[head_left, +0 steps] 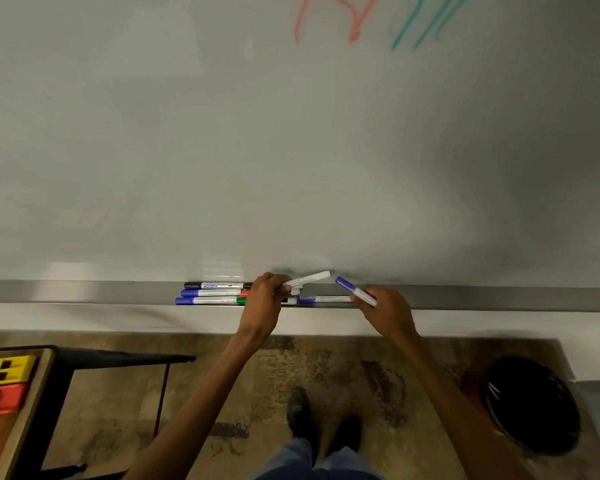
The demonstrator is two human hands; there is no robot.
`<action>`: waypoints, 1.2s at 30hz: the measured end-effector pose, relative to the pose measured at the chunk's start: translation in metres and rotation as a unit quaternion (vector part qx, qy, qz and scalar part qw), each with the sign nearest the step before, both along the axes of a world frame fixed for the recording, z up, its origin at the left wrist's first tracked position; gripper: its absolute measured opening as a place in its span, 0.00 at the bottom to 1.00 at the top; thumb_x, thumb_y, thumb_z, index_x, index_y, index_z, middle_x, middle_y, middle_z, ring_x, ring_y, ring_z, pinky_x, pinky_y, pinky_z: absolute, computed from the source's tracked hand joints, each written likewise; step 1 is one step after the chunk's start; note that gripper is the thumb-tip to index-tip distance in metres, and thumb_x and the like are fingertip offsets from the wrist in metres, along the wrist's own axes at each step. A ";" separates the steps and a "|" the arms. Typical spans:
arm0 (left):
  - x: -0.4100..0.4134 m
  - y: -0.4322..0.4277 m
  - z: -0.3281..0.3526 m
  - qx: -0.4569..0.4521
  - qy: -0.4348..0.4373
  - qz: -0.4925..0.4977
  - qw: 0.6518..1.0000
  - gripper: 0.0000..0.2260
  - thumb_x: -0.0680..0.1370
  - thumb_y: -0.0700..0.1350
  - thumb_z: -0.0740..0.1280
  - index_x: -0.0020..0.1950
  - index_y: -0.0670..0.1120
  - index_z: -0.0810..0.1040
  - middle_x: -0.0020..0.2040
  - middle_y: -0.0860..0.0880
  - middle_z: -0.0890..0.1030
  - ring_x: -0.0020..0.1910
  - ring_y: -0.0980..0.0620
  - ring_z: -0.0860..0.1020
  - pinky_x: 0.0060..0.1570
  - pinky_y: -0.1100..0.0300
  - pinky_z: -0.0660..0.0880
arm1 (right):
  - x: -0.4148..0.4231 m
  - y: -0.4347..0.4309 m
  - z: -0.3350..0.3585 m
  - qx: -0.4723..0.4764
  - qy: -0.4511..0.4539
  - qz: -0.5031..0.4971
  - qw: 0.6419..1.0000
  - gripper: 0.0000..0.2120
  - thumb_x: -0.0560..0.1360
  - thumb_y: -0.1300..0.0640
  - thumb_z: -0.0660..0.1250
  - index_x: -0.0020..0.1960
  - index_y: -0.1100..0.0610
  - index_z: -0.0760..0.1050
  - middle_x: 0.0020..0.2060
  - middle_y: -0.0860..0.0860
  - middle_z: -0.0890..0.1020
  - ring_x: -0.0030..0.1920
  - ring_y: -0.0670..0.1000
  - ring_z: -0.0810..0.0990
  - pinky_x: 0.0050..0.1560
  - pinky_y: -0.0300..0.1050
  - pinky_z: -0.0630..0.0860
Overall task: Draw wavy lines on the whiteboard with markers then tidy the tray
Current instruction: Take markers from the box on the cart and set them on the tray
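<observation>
The person's forearms [205, 393] reach the tray [84, 293], left hand [267, 301] gripping a white-ended marker [308, 279], right hand [390, 315] a blue-capped marker [355, 290]; a red line [355, 27] and green lines [407, 27] are drawn, so tidying seems underway.

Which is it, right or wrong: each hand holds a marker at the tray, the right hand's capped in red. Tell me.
Wrong on the colour. The head view shows the right hand gripping a blue marker, its cap blue, not red. The left hand does hold a white marker, both at the tray.
</observation>
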State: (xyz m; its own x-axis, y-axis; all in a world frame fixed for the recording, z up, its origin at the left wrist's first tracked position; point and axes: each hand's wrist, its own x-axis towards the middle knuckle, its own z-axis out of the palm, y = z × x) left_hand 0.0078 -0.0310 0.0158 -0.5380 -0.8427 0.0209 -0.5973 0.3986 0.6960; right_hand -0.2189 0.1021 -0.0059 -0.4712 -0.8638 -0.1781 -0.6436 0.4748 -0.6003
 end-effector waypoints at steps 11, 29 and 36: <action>-0.059 0.025 -0.023 -0.030 -0.031 -0.070 0.997 0.13 0.79 0.36 0.63 0.62 0.43 0.78 0.57 0.43 0.81 0.53 0.45 0.78 0.52 0.53 0.78 | -0.021 0.035 0.018 -0.024 0.001 -0.065 0.998 0.15 0.79 0.43 0.60 0.54 0.54 0.71 0.40 0.48 0.80 0.34 0.46 0.78 0.32 0.37 0.70; -0.055 0.033 -0.065 -0.020 -0.039 -0.063 0.997 0.11 0.82 0.44 0.61 0.64 0.44 0.74 0.62 0.46 0.75 0.62 0.47 0.73 0.62 0.49 0.73 | -0.004 0.032 0.016 -0.074 0.021 -0.069 0.995 0.12 0.78 0.47 0.63 0.56 0.54 0.72 0.47 0.49 0.82 0.39 0.48 0.79 0.34 0.37 0.72; -0.052 0.031 -0.067 -0.104 -0.059 -0.086 0.989 0.15 0.76 0.36 0.69 0.64 0.41 0.76 0.60 0.43 0.77 0.60 0.45 0.74 0.58 0.50 0.76 | 0.002 0.016 -0.003 -0.104 0.058 -0.020 0.993 0.10 0.78 0.56 0.66 0.59 0.50 0.74 0.50 0.50 0.82 0.47 0.50 0.78 0.46 0.47 0.78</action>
